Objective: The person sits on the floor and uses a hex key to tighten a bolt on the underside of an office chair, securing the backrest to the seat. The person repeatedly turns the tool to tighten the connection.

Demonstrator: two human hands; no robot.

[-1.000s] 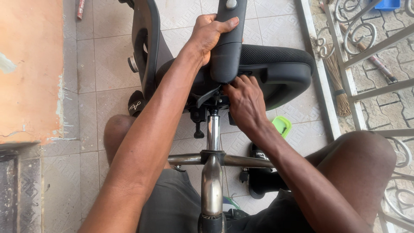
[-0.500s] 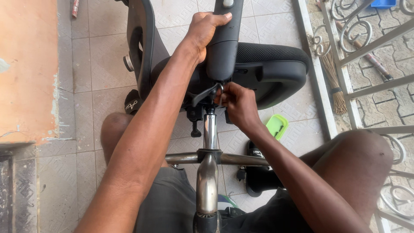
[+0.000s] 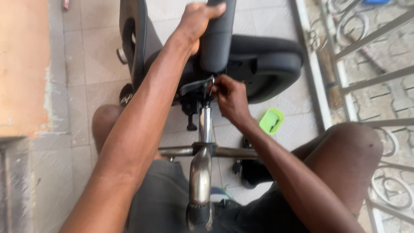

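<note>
1. Right hand (image 3: 230, 97): fingers pinched on the black tilt mechanism (image 3: 196, 92) under the seat, at the top of the chrome gas-lift column (image 3: 205, 125). Whether a small part or tool sits between the fingertips cannot be told.
2. Left hand (image 3: 196, 19): clenched around the black padded armrest (image 3: 217, 36), at 12 o'clock from the right hand, steadying the chair.
3. Office chair (image 3: 263, 64): lies tipped on its side on the tiled floor (image 3: 95, 56), between the person's knees, seat at 1 o'clock, chrome base spokes (image 3: 202, 152) at 6 o'clock.
4. Handling, judged: bulky, fairly heavy, top-heavy at the seat; frame stiff, padding soft. Polished chrome is likely slippery; take hold of the armrest or seat edge, not the column.
5. Green tray (image 3: 271, 121): on the floor at 4 o'clock, holding a small dark item.
6. Metal railing (image 3: 371, 77): at 3 o'clock.
</note>
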